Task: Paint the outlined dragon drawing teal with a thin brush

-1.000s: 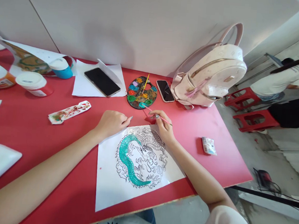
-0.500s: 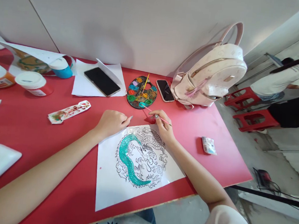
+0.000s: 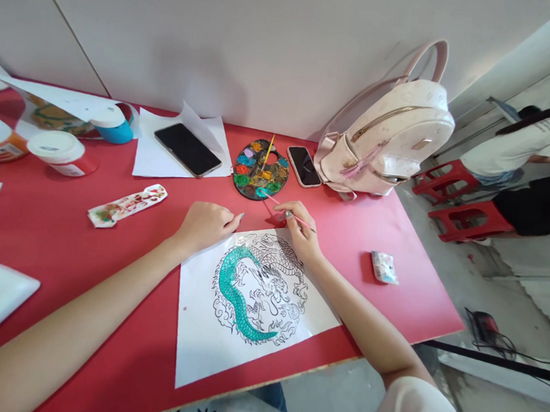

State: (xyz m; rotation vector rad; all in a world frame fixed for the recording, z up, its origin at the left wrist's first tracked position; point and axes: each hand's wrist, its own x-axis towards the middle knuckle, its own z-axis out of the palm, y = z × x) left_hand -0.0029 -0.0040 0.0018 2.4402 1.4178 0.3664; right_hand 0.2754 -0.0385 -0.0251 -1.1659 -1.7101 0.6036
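Observation:
My right hand (image 3: pixel 302 235) pinches a thin pink paintbrush (image 3: pixel 297 217), whose tip rests in the turquoise paint near the front edge of the dark oval palette (image 3: pixel 236 176). Loosely curled, my left hand (image 3: pixel 208 225) lies at the far left corner of the drawing sheet (image 3: pixel 192 352), with nothing visible in it. Printed on that sheet is a round line drawing of a dragon (image 3: pixel 268 288); its left-hand body and tail are painted turquoise, the rest is black outline on white. A yellow brush (image 3: pixel 271 147) lies across the palette, among several paint dabs.
Behind my left hand a black phone (image 3: pixel 187 150) lies on white papers (image 3: pixel 145 158). Another phone (image 3: pixel 304 166) and a pale pink backpack (image 3: pixel 389 139) stand right of the palette. Paint jars (image 3: pixel 62 153) are at left, a small packet (image 3: pixel 384 268) at right. A person (image 3: pixel 508 142) sits beyond.
Both hands and the brush stay almost where they were, the tip still at the turquoise paint. The raised paper corner behind the black phone has lifted slightly.

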